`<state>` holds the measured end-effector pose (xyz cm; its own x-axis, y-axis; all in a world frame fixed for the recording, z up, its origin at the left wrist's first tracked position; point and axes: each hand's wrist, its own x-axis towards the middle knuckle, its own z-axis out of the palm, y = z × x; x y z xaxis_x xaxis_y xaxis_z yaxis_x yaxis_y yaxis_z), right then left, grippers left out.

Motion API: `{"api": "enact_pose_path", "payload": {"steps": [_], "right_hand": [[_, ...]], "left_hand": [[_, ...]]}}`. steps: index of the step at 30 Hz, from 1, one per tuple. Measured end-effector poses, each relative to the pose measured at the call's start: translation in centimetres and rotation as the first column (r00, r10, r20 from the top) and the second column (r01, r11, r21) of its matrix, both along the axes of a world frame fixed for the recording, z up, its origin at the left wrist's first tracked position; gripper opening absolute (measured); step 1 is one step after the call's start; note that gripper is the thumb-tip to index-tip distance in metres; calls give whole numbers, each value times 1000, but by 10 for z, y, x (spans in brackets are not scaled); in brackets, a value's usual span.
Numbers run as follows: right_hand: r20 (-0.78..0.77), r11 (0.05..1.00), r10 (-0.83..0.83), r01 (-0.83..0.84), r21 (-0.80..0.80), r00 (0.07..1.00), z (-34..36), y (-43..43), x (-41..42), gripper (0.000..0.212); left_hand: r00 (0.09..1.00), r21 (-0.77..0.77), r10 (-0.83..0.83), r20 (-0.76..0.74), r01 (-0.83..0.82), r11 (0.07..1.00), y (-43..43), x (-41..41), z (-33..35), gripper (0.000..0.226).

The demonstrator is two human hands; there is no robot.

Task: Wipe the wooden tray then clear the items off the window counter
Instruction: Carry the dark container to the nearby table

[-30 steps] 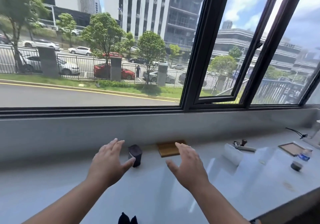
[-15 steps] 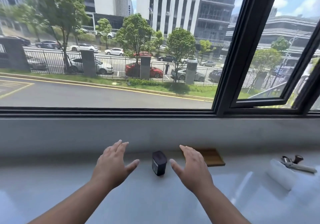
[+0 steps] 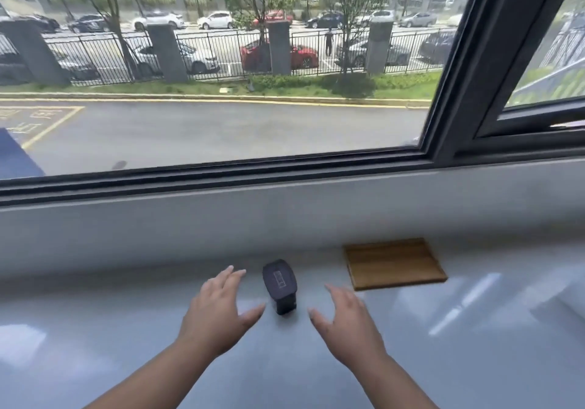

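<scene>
Now left hand (image 3: 218,317) and right hand (image 3: 346,321) palm-down, fingers spread, empty, flanking dark container (image 3: 280,285) on counter (image 3: 126,345).

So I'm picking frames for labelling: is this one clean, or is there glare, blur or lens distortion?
Head view: bright window reflections streak the glossy white counter; the right hand is motion-blurred at the fingers; the dark window frame bows from the wide lens; the small dark box and flat rectangular wooden tray stay legible.

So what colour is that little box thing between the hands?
The small box is dark, almost black, with a pale rectangle outline on top, seen in the head view.
</scene>
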<state>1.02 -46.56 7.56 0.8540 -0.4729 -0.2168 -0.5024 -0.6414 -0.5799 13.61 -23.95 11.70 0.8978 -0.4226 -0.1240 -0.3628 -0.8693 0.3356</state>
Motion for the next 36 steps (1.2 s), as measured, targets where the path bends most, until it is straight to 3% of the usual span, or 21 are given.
{"api": "enact_pose_path", "payload": {"steps": [6,11,18,26,32,36], "right_hand": [[-194,926,-37,107,361,980,-86,-13,40,66],[-289,671,-117,290,682,950,-118,-11,75,60],[-320,418,-149,352,837,936,-114,6,75,58],[-272,447,2,242,861,962,-59,87,68,38],[-223,443,218,107,890,950,-3,195,52,39],[-128,452,379,-63,890,916,40,296,26,16]], "left_hand": [[989,75,-59,-132,69,995,-75,46,-56,107],[970,186,-162,-179,195,963,-115,76,-91,115],[974,150,-162,-158,185,971,-96,67,-92,104],[994,182,-53,-93,70,981,2,28,-43,101],[985,142,173,-27,-168,976,139,-22,15,105],[932,69,357,62,-361,930,252,-77,61,104]]}}
